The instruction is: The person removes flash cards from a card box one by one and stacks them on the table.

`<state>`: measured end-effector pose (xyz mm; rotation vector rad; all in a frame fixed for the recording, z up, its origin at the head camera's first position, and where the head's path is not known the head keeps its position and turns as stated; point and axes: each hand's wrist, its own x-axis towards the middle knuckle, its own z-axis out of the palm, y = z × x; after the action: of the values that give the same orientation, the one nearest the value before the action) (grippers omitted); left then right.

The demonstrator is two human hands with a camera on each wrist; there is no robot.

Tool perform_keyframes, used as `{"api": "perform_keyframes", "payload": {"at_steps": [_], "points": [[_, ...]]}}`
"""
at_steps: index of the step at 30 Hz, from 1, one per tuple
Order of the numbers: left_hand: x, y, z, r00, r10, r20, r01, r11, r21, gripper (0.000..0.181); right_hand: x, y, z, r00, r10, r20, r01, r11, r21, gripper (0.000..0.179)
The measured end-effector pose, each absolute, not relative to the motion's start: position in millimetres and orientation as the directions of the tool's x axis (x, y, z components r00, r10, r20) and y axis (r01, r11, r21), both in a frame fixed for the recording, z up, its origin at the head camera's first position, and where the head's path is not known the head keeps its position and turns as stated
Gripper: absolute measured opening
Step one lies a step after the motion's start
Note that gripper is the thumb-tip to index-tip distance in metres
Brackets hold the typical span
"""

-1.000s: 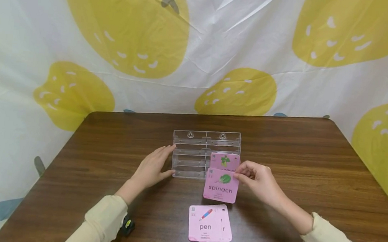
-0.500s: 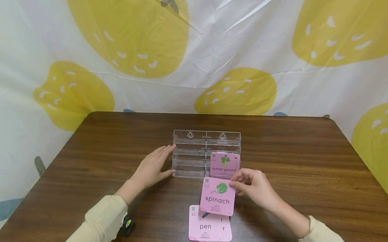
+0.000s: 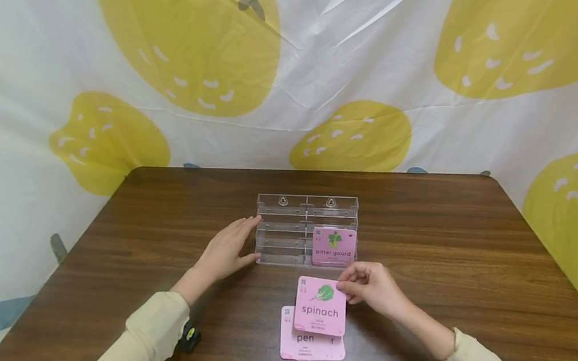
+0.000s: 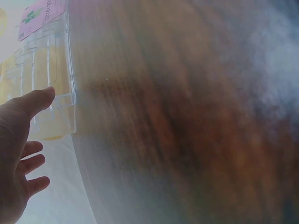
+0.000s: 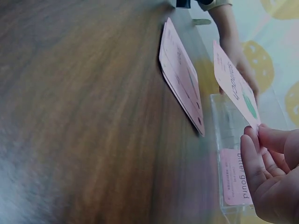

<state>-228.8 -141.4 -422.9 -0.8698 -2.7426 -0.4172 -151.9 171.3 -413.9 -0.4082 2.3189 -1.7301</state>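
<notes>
My right hand pinches the upper right corner of a pink spinach card, held above the table. Under it, a pink pen card lies on another card whose word is mostly covered. A clear plastic rack with tiered compartments stands behind the cards. In its lower right section sits a pink bitter gourd card. My left hand rests against the rack's left side, thumb and fingers spread and extended. The left wrist view shows the thumb at the rack's edge. From the right wrist, the spinach card appears apart from the table cards.
The brown wooden table reaches back to a white cloth printed with yellow fruit. Dark wrist devices are partly visible under both sleeves, such as the left one.
My right hand has brought the spinach card down and toward me, away from the rack and over the pen card. The bitter gourd card is now fully uncovered. My left hand has stayed still.
</notes>
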Motion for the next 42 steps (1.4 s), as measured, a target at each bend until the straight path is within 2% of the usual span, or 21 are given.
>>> {"api": "perform_keyframes", "payload": {"at_steps": [11, 21, 42], "points": [[-229, -141, -422, -0.806, 0.511, 0.299, 0.576, 0.794, 0.194, 0.077, -149, 165, -422, -0.914, -0.404, -0.039, -0.076, 0.264, -0.962, 0.014], [-228, -140, -421, -0.816, 0.507, 0.277, 0.566, 0.800, 0.202, 0.076, -143, 159, -424, -0.925, -0.370, -0.090, -0.024, 0.292, -0.956, 0.014], [-227, -140, -420, -0.825, 0.500, 0.264, 0.554, 0.806, 0.207, 0.076, -139, 152, -437, -0.935, -0.340, -0.104, -0.029, 0.363, -0.932, 0.009]]}}
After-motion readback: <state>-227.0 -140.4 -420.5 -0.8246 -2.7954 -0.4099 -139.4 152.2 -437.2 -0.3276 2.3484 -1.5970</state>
